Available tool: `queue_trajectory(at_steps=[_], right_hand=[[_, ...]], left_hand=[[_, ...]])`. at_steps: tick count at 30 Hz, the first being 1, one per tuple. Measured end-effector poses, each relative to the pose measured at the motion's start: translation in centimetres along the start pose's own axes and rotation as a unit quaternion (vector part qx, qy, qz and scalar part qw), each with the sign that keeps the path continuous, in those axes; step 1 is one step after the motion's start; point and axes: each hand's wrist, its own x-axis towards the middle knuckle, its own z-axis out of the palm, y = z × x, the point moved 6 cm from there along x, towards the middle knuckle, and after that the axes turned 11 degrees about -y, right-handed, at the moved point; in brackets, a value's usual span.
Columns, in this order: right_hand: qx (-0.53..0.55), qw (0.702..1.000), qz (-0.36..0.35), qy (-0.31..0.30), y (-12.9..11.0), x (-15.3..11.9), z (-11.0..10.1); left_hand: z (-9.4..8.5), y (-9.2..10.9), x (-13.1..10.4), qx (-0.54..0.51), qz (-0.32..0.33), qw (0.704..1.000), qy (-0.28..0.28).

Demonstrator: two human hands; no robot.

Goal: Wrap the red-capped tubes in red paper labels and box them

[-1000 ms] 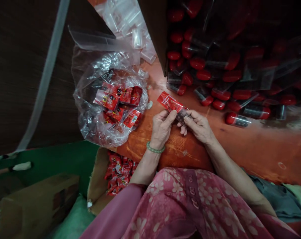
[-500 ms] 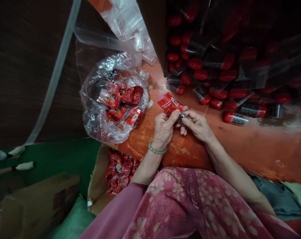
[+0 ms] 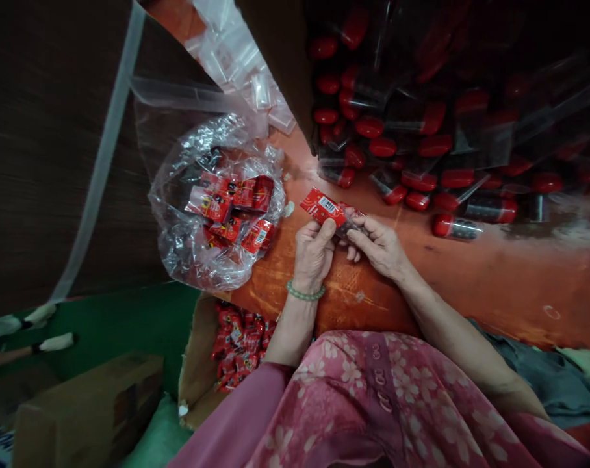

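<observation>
Orange tabletop (image 3: pixel 480 279) beneath a red printed packet (image 3: pixel 326 211), white barcode (image 3: pixel 327 205) uppermost

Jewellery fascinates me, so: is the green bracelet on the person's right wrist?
No: the green bracelet circles the wrist of the left hand, which holds the red packet.

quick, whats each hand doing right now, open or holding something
Left hand: closed, holding the red packet.
Right hand: closed, holding the red packet's other end.
</observation>
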Motion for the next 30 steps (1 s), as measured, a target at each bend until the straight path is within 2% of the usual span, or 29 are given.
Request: queue_trajectory(at_steps=[5,10,16,21,25,30], right_hand=[[0.014,1.000,0.010,-0.013,-0.1,0.2,0.1],[0.007,1.000,-0.009,0.011,0.0,0.1,0.2],[0.010,0.999,-0.034,0.002,-0.4,0.2,0.1],[-0.017,0.998,-0.056,-0.002,-0.5,0.1,0.4],[-0.003,0.998,-0.067,0.003,-0.5,0.0,0.3],[0.019,0.997,-0.065,0.025,-0.7,-0.1,0.0]], left_hand=[[0.1,-0.2,-0.1,0.025,-0.023,0.999,0.015],[0.0,-0.1,0.0,0.012,0.003,0.999,0.041],[0.4,-0.3,0.0,-0.023,-0.005,1.000,-0.015],[0.7,-0.4,0.1,-0.091,0.017,0.996,-0.001],[1.6,-1.2,0.0,-0.111,-0.005,0.993,-0.041],[2.1,-1.8,-0.3,-0.121,-0.006,0.991,-0.052]])
